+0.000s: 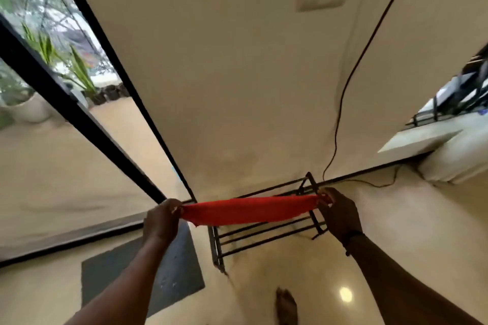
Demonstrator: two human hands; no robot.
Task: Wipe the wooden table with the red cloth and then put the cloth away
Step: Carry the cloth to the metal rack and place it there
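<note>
Red cloth stretched over the rack, ready to be hung.

In the lower middle of the frame, the left hand [161, 220] and the right hand [340, 215] each pinch one end of the single red cloth [248, 210], fingers curled tight on it, holding it taut just above one black metal rack [266, 224] that stands against the wall. No wooden table is in view, so this looks like the putting-away step. The cloth is bunched into a narrow band; if it is let go off-centre it could slip between the bars to the floor. One dark mat [158, 269] lies at lower left, and one black cable [343, 92] hangs down the wall towards the rack.
</note>
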